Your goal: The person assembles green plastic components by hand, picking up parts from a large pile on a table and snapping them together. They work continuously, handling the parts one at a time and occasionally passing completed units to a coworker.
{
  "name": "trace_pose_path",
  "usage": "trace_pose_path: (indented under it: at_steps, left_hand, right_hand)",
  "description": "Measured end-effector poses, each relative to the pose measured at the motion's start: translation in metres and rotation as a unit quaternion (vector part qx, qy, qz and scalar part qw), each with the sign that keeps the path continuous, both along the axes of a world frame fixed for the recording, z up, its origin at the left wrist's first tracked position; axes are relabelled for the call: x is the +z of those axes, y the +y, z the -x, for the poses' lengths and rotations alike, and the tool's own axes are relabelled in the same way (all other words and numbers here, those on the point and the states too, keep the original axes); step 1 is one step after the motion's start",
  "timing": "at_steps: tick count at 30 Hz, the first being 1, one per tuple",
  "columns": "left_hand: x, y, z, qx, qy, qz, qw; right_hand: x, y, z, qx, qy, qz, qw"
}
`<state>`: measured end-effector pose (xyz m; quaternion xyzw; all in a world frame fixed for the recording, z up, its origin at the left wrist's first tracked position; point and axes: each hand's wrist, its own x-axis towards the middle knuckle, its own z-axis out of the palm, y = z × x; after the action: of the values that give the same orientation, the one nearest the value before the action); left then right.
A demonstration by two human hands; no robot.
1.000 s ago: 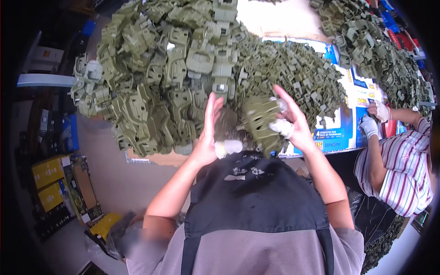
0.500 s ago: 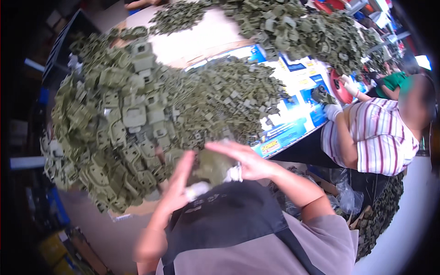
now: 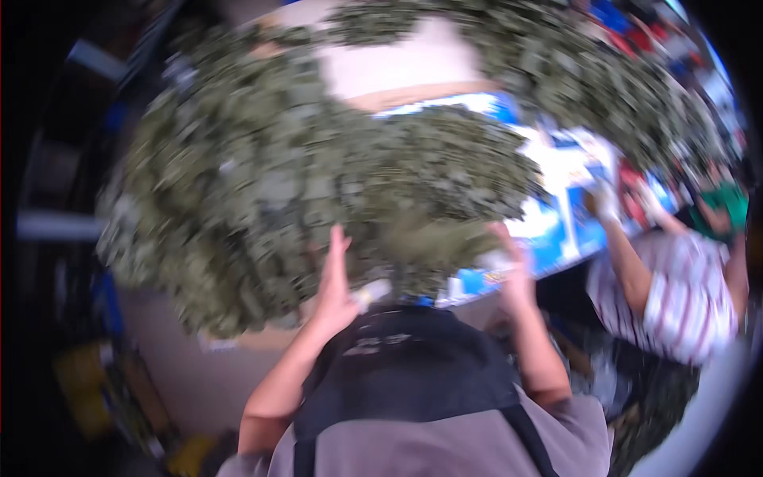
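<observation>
The left hand [image 3: 338, 290] is open, thumb spread, and a blurred olive plastic part [image 3: 441, 241] sits between the hands beside the right hand [image 3: 513, 274], whose grip I cannot tell; they are farther apart than half a second ago. Near the worktop's [image 3: 401, 62] close edge, piles of larger parts [image 3: 230, 191] and smaller parts [image 3: 465, 159] crowd them, with bare room beyond.

Looks like a workshop from here: green parts [image 3: 238, 183] heaped on the table [image 3: 405, 63], people in black apron [image 3: 405, 366] and striped shirt [image 3: 671, 298] beside it.
</observation>
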<state>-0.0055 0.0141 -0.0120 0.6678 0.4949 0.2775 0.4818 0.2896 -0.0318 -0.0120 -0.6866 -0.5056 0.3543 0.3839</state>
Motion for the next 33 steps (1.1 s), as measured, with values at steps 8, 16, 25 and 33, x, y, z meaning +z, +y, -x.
trace_pose_path:
  at_steps: [8, 16, 25, 33]
  left_hand:
    - [0.091, 0.017, 0.101, 0.120, 0.191, -0.331, 0.916]
    - [0.130, 0.097, 0.190, 0.342, 0.306, -0.371, 0.807]
    - [0.152, 0.228, 0.224, 0.287, 0.306, -0.437, 0.796]
    - [0.188, 0.122, 0.112, 0.092, 0.016, -0.398, 0.912]
  right_hand:
    - [-0.156, 0.125, -0.322, -0.403, 0.381, -0.038, 0.831]
    - [-0.215, 0.181, -0.395, -0.312, -0.103, -0.005, 0.944]
    - [-0.076, 0.095, -0.120, 0.068, -0.109, -0.099, 0.987]
    - [0.093, 0.088, 0.072, 0.197, -0.103, -0.259, 0.940]
